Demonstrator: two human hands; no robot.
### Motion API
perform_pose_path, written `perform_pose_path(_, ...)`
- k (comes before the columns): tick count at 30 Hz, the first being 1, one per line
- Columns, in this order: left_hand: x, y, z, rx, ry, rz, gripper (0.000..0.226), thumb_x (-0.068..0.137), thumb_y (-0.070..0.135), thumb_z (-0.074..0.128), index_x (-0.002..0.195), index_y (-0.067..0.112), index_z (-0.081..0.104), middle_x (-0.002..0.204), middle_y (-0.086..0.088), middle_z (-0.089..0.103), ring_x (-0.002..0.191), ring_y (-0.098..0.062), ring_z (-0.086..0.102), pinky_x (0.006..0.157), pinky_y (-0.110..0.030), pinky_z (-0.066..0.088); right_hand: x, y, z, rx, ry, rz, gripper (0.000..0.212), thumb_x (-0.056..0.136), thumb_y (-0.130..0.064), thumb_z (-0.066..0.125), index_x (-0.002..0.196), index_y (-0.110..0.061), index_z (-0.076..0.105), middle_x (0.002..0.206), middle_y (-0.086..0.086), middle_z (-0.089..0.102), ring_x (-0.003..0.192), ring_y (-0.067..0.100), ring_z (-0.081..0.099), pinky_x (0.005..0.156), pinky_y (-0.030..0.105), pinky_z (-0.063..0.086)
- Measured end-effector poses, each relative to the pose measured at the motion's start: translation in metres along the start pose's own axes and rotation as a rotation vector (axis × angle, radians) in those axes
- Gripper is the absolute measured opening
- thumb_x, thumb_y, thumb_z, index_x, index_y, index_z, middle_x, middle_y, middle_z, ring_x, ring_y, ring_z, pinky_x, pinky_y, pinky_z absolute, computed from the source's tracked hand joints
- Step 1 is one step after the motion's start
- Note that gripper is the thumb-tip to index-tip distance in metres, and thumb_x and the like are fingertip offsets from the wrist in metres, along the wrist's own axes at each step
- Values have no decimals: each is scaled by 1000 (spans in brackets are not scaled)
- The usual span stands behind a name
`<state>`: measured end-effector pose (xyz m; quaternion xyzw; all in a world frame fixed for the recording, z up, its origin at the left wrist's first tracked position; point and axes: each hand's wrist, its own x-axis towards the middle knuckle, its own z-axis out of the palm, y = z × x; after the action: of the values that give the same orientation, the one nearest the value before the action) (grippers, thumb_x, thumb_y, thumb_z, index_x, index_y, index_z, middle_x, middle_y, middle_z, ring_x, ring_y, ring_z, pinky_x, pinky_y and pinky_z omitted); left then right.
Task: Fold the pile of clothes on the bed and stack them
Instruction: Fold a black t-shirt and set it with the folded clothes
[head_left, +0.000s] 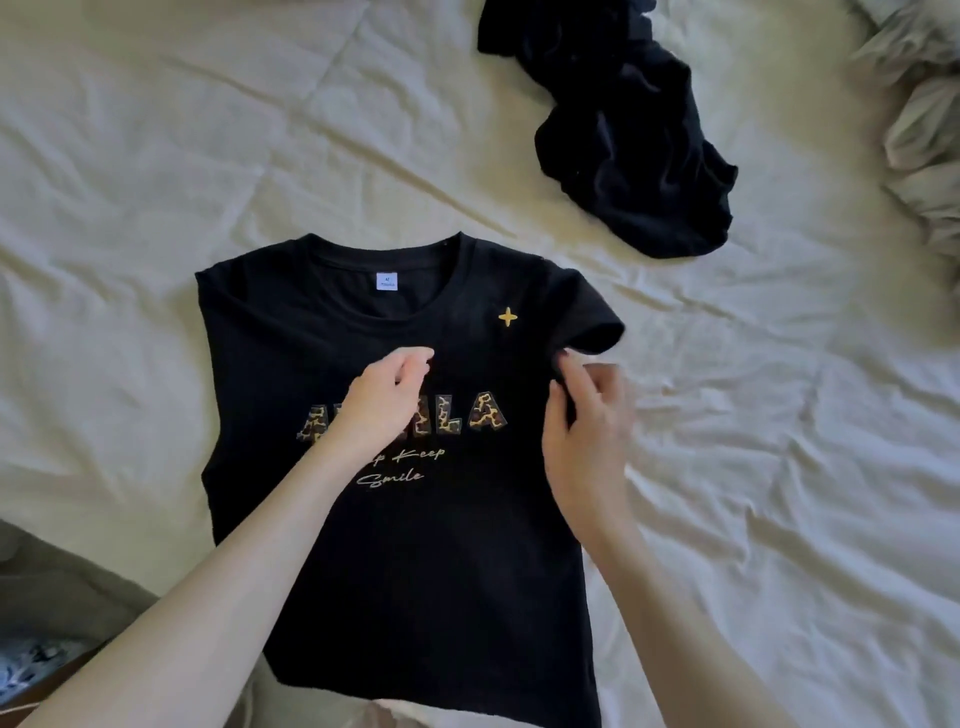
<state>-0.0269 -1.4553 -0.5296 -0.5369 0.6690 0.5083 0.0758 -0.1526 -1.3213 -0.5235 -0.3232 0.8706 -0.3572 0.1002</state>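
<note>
A black T-shirt (415, 545) with leopard-print letters and a small yellow star lies flat, front up, on the cream bed sheet (156, 156). Its left sleeve is folded under; the right sleeve sticks out. My left hand (387, 395) hovers over the chest with fingers loosely curled, holding nothing. My right hand (582, 421) pinches the shirt's right edge just below the sleeve. A crumpled black garment (634, 140) lies at the back right of the bed.
A rumpled pale duvet or pillow (919, 119) bunches at the right edge. At the lower left the bed ends, with a grey surface (62, 587) and a patterned fabric (31, 665) below it.
</note>
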Motion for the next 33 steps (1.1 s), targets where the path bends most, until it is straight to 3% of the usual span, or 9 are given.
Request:
perform_pose_path(2, 12, 15, -9, -331, 11, -121, 42, 100, 43, 28, 126, 21, 54, 115, 2, 63, 101, -11, 61, 84, -28, 47, -12, 2, 3, -280, -105, -289, 37, 75, 5, 68, 107, -13, 70, 85, 6, 60, 77, 25, 56, 68, 36, 42)
perform_pose_path(5, 29, 33, -13, -421, -41, -141, 51, 97, 53, 31, 126, 17, 53, 106, 2, 65, 95, -11, 63, 82, -29, 51, -29, 15, 2, -386, -270, -409, 32, 65, 1, 77, 92, -17, 75, 87, -2, 68, 82, 24, 63, 74, 38, 42)
perform_pose_path(7, 40, 46, -7, -349, -84, -93, 50, 94, 56, 36, 123, 20, 54, 107, 3, 63, 95, -9, 62, 82, -28, 50, -38, 26, -2, -330, -327, -423, 31, 64, 4, 77, 89, -15, 75, 87, -5, 70, 86, 21, 65, 83, 35, 38)
perform_pose_path(10, 56, 64, 8, -178, -110, 19, 37, 88, 58, 48, 109, 28, 58, 109, 8, 62, 101, -8, 59, 82, -22, 45, -43, 38, -10, -299, -334, -339, 32, 71, -6, 77, 101, -14, 70, 102, 0, 67, 97, 22, 63, 86, 37, 45)
perform_pose_path(15, 75, 86, 47, 74, -132, 108, 56, 85, 51, 59, 126, 12, 55, 124, -4, 59, 117, -17, 52, 96, -28, 42, -40, 46, -3, -441, -368, -308, 57, 72, -13, 77, 126, -12, 58, 129, 11, 57, 123, 32, 52, 98, 49, 44)
perform_pose_path(19, 77, 83, 58, 59, -27, 225, 26, 94, 33, 53, 104, 11, 61, 106, -8, 65, 99, -21, 58, 81, -28, 40, -31, 61, 2, -477, -377, -425, 59, 71, 1, 70, 128, -11, 57, 135, 12, 53, 128, 32, 47, 101, 49, 42)
perform_pose_path(23, 77, 68, 49, 341, 112, 265, 42, 95, 46, 43, 132, 26, 51, 126, 0, 60, 117, -22, 53, 84, -33, 42, -26, 79, -5, -448, -341, -516, 52, 72, 4, 70, 122, -9, 62, 133, 10, 55, 126, 30, 49, 101, 48, 43)
perform_pose_path(27, 72, 53, 41, 448, 128, 259, 48, 87, 63, 42, 119, 27, 49, 102, 1, 60, 97, -21, 57, 68, -31, 36, -26, 77, -7, -438, -319, -555, 29, 89, -14, 57, 117, -12, 65, 131, 10, 57, 125, 30, 50, 99, 50, 43)
perform_pose_path(33, 63, 39, 27, 546, 298, 419, 39, 92, 51, 46, 103, 15, 57, 76, -5, 63, 77, -30, 63, 62, -34, 42, -24, 61, -2, -327, -297, -633, 28, 94, -19, 49, 113, -11, 68, 129, 6, 59, 128, 27, 46, 104, 50, 40)
